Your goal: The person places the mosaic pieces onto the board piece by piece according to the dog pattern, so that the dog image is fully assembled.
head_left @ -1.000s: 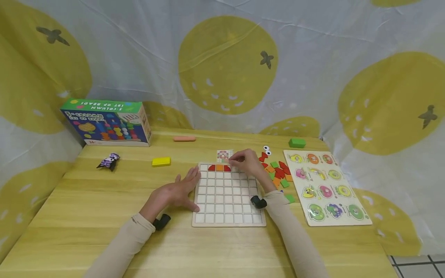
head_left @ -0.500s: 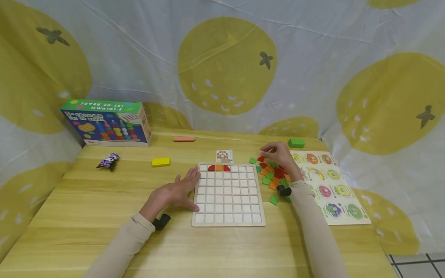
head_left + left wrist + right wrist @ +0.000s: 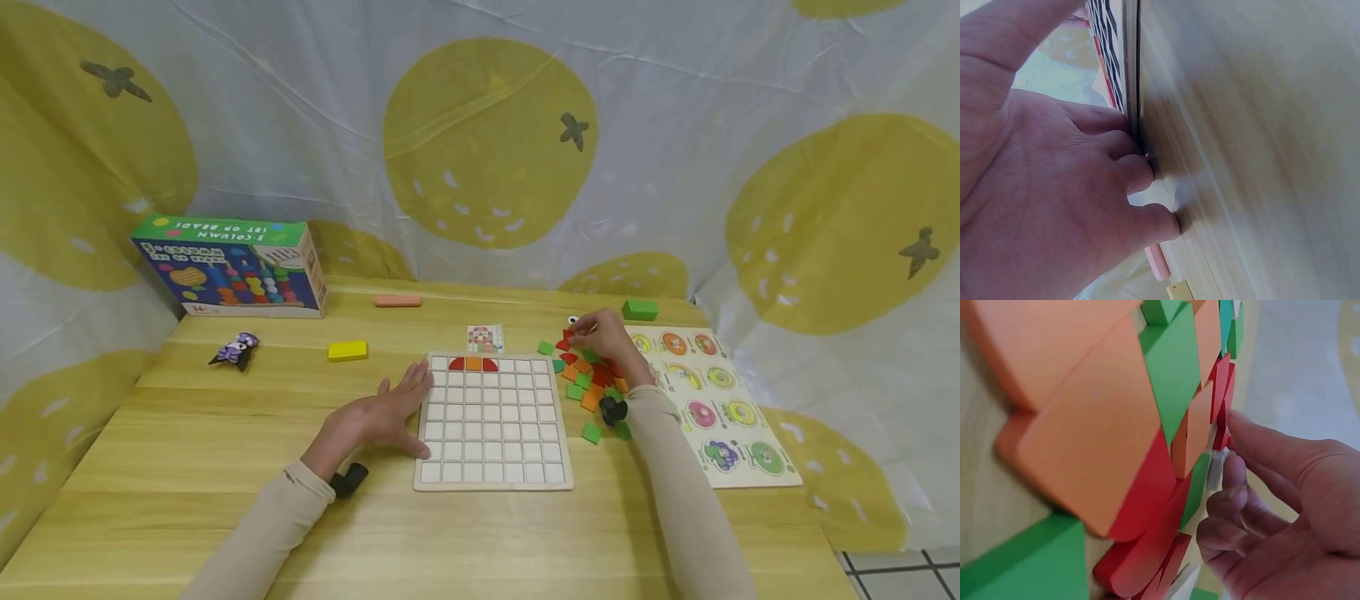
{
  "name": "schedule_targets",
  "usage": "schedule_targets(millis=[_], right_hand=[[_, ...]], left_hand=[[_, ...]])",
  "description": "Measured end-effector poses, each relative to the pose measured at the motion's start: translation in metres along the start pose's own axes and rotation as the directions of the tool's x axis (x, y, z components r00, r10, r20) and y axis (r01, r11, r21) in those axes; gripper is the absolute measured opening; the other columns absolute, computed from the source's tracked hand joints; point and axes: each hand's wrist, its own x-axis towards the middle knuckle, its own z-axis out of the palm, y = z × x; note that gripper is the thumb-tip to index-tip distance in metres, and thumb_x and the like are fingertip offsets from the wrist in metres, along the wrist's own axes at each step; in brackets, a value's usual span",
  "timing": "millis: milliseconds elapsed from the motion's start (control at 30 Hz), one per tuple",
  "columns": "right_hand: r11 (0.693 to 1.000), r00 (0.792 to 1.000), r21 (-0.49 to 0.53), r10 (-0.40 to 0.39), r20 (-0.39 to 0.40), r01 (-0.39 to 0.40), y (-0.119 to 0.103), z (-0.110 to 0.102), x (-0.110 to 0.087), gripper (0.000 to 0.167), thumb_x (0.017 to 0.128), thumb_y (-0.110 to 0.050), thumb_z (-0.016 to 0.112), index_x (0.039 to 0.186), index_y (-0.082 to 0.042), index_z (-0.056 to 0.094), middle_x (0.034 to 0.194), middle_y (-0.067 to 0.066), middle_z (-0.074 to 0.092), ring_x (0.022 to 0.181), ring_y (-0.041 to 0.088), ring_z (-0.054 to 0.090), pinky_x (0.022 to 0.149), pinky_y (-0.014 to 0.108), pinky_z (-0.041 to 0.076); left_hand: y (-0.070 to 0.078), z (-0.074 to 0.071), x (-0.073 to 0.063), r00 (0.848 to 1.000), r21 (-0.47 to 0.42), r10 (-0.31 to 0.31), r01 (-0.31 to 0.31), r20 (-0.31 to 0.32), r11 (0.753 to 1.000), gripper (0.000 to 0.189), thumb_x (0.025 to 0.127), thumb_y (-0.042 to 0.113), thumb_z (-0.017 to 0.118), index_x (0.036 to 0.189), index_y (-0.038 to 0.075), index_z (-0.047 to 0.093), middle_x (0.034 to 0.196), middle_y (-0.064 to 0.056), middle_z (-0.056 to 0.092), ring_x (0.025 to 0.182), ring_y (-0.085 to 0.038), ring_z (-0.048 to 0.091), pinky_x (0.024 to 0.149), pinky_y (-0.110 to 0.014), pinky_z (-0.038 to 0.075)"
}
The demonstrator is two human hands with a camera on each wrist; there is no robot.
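Observation:
A square wooden grid board [image 3: 492, 487] lies flat before me, with an orange tile [image 3: 473, 364] between two red quarter-round tiles in its top row. My left hand [image 3: 386, 414] rests along the board's left side, fingers spread; in the left wrist view its fingertips meet the board's edge [image 3: 1130, 69]. Beyond the board's right side, my right hand [image 3: 609, 337] pinches a red tile [image 3: 567, 334] between thumb and forefinger at the far end of a loose tile pile. The right wrist view has that hand [image 3: 1291, 506] beside green, orange and red tiles.
A small pattern card [image 3: 485, 338] lies behind the board. To the right are a fruit puzzle board [image 3: 738, 450] and a green block [image 3: 640, 310]. A yellow block [image 3: 348, 351], pink stick [image 3: 397, 301], purple bow-like item [image 3: 235, 350] and bead-set box [image 3: 232, 271] stand leftward.
My right hand has left the board's top row, moved right to the tile pile and taken a red tile between its fingertips. The left hand has stayed at the board's edge.

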Motion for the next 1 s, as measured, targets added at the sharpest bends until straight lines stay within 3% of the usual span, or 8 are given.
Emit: schedule_targets(millis=[167, 367, 533, 667, 1000], right_hand=[[1.0, 0.999, 0.0, 0.027, 0.04, -0.027, -0.0008, -0.0002, -0.0008, 0.021, 0.099, -0.009, 0.079, 0.115, 0.005, 0.079, 0.096, 0.012, 0.072, 0.08, 0.022, 0.061, 0.064, 0.029, 0.05], [0.998, 0.996, -0.004, 0.066, 0.056, -0.066, -0.0026, 0.0013, -0.0006, 0.015, 0.099, -0.011, 0.079, 0.105, 0.003, 0.079, 0.095, 0.011, 0.073, 0.08, 0.021, 0.062, 0.068, 0.029, 0.05], [1.0, 0.999, 0.018, 0.009, 0.039, -0.01, -0.0058, 0.0043, -0.0026, 0.013, 0.1, -0.007, 0.078, 0.107, 0.004, 0.079, 0.099, 0.017, 0.075, 0.082, 0.026, 0.065, 0.068, 0.029, 0.053], [0.999, 0.996, 0.014, -0.04, 0.078, 0.039, -0.0087, 0.0059, -0.0042, 0.014, 0.1, -0.008, 0.078, 0.11, 0.001, 0.081, 0.104, 0.018, 0.075, 0.08, 0.026, 0.063, 0.067, 0.031, 0.053], [0.998, 0.995, -0.053, -0.025, 0.101, 0.03, -0.009, 0.0061, -0.0041, 0.009, 0.095, -0.01, 0.085, 0.098, -0.002, 0.081, 0.09, 0.01, 0.074, 0.074, 0.022, 0.063, 0.066, 0.03, 0.052]], left_hand=[[0.0011, 0.0014, 0.0003, 1.0, -0.009, 0.015, -0.015, 0.0, 1.0, 0.121, 0.091, 0.034, 0.089, 0.17, -0.005, 0.006, 0.179, -0.022, -0.013, 0.166, -0.04, -0.01, 0.13, -0.068, -0.004], [0.0009, 0.0025, 0.0003, 1.0, -0.013, 0.027, -0.028, -0.005, 1.0, 0.121, 0.09, 0.032, 0.09, 0.169, -0.008, 0.007, 0.178, -0.024, -0.013, 0.166, -0.041, -0.01, 0.129, -0.069, -0.004], [0.0007, 0.0021, -0.0002, 1.0, -0.002, 0.026, -0.026, -0.007, 1.0, 0.121, 0.09, 0.033, 0.09, 0.169, -0.008, 0.007, 0.178, -0.024, -0.013, 0.166, -0.041, -0.009, 0.129, -0.069, -0.003], [0.0004, 0.0013, -0.0004, 1.0, 0.0, 0.02, -0.02, -0.006, 1.0, 0.121, 0.091, 0.033, 0.09, 0.169, -0.007, 0.007, 0.179, -0.024, -0.013, 0.166, -0.041, -0.009, 0.129, -0.069, -0.003], [-0.0011, 0.0019, -0.0012, 0.999, -0.016, 0.031, -0.031, -0.012, 0.999, 0.121, 0.09, 0.032, 0.09, 0.169, -0.008, 0.007, 0.178, -0.024, -0.013, 0.166, -0.041, -0.009, 0.129, -0.069, -0.004]])
